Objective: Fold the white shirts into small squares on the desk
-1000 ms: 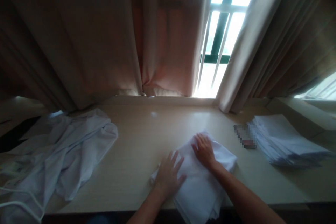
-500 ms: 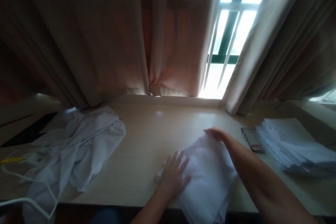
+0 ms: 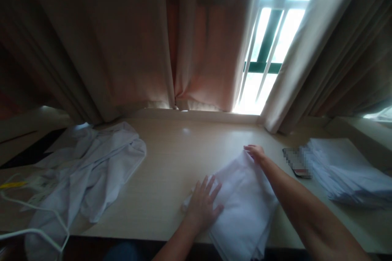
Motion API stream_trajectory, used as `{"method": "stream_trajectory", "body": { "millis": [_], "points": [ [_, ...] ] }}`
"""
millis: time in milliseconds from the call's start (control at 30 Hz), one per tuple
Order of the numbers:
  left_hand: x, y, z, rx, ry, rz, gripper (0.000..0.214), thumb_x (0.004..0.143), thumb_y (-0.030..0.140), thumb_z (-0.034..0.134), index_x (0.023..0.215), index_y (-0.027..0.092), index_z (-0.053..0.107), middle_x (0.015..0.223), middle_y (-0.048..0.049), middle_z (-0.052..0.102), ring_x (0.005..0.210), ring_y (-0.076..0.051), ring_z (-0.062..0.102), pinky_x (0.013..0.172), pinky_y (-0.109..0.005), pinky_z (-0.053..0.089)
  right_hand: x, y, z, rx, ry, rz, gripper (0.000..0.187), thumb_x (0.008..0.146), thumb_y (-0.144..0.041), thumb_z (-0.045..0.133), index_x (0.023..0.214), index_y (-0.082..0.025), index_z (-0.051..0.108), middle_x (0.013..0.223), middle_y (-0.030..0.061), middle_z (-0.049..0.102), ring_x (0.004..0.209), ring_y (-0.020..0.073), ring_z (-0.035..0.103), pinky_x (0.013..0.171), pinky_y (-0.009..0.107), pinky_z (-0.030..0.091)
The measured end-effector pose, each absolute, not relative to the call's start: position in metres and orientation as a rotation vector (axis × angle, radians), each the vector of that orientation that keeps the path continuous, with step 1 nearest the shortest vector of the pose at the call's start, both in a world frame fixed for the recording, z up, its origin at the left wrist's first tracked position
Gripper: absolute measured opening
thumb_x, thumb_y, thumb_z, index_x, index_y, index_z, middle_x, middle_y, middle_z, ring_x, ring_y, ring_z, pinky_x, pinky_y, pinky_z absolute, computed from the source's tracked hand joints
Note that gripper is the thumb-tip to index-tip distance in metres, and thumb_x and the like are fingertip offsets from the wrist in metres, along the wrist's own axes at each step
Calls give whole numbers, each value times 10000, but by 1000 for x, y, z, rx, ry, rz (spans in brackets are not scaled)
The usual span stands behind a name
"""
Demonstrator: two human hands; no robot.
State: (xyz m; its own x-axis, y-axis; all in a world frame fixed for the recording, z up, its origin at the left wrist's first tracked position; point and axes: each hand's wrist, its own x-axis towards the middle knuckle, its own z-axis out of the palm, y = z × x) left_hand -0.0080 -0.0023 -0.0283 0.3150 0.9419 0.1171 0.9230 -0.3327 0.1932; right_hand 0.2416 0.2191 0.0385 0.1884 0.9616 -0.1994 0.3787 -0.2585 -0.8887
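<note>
A folded white cloth (image 3: 241,204) lies on the near part of the table, and its lower end hangs past the front edge. My left hand (image 3: 203,204) rests flat on the cloth's left side with fingers spread. At the far corner of the cloth, my right hand (image 3: 255,151) has its fingers closed on the fabric, the thumb side partly hidden. My right forearm runs along the cloth's right side.
Crumpled white fabric (image 3: 107,171) covers the table's left, beside a white wire hanger (image 3: 39,232) and a yellow item (image 3: 12,185). A stack of folded white cloths (image 3: 343,171) and a phone-like object (image 3: 297,163) are at right. Curtains (image 3: 131,49) hang behind the table (image 3: 165,151).
My right hand has shifted slightly away and to the right, drawing the cloth's far corner with it. My left hand stays flat in place.
</note>
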Motion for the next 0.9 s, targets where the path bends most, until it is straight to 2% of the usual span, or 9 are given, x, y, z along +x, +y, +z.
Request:
{"method": "stream_trajectory", "body": {
  "millis": [100, 200, 300, 367, 467, 567, 667, 767, 900],
  "points": [
    [-8, -1, -28, 2477, 1762, 331, 695, 851, 601, 428, 1473, 382, 210, 1593, 2, 99, 1451, -304, 104, 1147, -581, 136, 242, 209, 37, -1763, -1498, 859, 425, 878, -323, 565, 1224, -77, 566, 1229, 195, 592, 1173, 278, 533, 1018, 424, 378],
    [-7, -1, -29, 2486, 1771, 353, 683, 853, 588, 437, 1469, 376, 234, 1590, 4, 114, 1452, -297, 106, 1155, -562, 129, 236, 182, 24, -1656, -1811, 705, 526, 840, -393, 603, 1319, -189, 527, 1446, 97, 433, 1379, 248, 300, 1145, 395, 168],
    [-7, 0, -29, 2491, 1775, 357, 675, 856, 585, 434, 1467, 368, 249, 1588, 1, 124, 1452, -293, 106, 1159, -549, 122, 231, 158, 0, -1625, -2323, 422, 716, 869, -575, 487, 1452, -180, 361, 1542, 87, 251, 1439, 255, 124, 1159, 445, 54],
    [-7, 0, -29, 2493, 1771, 346, 676, 855, 589, 433, 1467, 369, 247, 1587, 2, 124, 1452, -293, 106, 1160, -549, 118, 230, 153, -14, -1702, -2501, 264, 781, 912, -644, 290, 1505, -141, 214, 1564, 105, 152, 1445, 268, 74, 1148, 495, 54],
    [-7, 0, -29, 2495, 1764, 321, 680, 855, 588, 434, 1469, 374, 236, 1587, 5, 123, 1453, -293, 105, 1159, -554, 109, 229, 157, -20, -1823, -2482, 263, 754, 935, -625, 167, 1516, -144, 154, 1571, 93, 111, 1444, 283, 64, 1133, 542, 61],
    [-7, 1, -29, 2494, 1770, 313, 689, 851, 579, 450, 1470, 376, 226, 1587, 3, 129, 1452, -298, 107, 1155, -559, 113, 221, 161, -12, -1856, -2475, 252, 703, 954, -566, 179, 1506, -131, 200, 1561, 114, 157, 1442, 302, 59, 1116, 583, 9],
    [-6, 1, -29, 2492, 1777, 325, 688, 846, 578, 459, 1467, 377, 240, 1585, 1, 142, 1449, -301, 118, 1153, -554, 131, 208, 151, -7, -1714, -2495, 123, 662, 966, -512, 205, 1507, -129, 202, 1562, 111, 157, 1448, 269, 12, 1126, 546, -54],
    [-6, 2, -31, 2499, 1772, 329, 694, 845, 578, 462, 1469, 383, 228, 1587, 3, 132, 1450, -302, 116, 1152, -553, 135, 197, 132, -14, -1552, -2535, 83, 680, 965, -544, 191, 1510, -138, 192, 1561, 100, 163, 1449, 245, 35, 1147, 491, -14],
    [-6, 2, -32, 2499, 1769, 313, 692, 853, 580, 441, 1474, 390, 202, 1588, 9, 122, 1451, -303, 107, 1152, -563, 119, 196, 123, -22, -1580, -2541, 187, 715, 952, -600, 177, 1508, -151, 208, 1562, 93, 168, 1447, 252, 67, 1149, 466, 49]
  ]
}}
